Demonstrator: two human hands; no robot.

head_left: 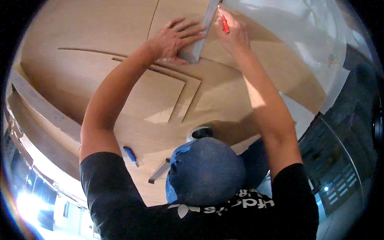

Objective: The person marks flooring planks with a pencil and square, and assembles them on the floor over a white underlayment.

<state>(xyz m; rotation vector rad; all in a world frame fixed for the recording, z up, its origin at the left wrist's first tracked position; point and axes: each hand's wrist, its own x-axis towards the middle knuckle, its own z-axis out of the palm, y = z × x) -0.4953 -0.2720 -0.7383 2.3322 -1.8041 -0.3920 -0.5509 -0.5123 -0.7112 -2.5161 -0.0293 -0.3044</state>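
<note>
Fingers spread and palm down, my left hand [176,40] presses flat on a large brown cardboard sheet [224,96]. Its fingertips reach the edge of a long grey metal ruler [205,34], which runs up past the top of the picture. My right hand [235,35] grips a thin red pencil or pen [225,24], just right of the ruler. The tip points away from me, close to the ruler's right edge; whether it touches the cardboard I cannot tell. Below my left hand, an L-shaped cardboard strip [192,98] lies on the sheet.
A blue-handled tool [130,154] and a metal tool [159,173] lie left of my bent knee [206,172]. My shoe [200,133] rests on the cardboard. Folded cardboard edges [48,106] rise at the left. Whitish plastic sheeting [304,32] spreads at the far right.
</note>
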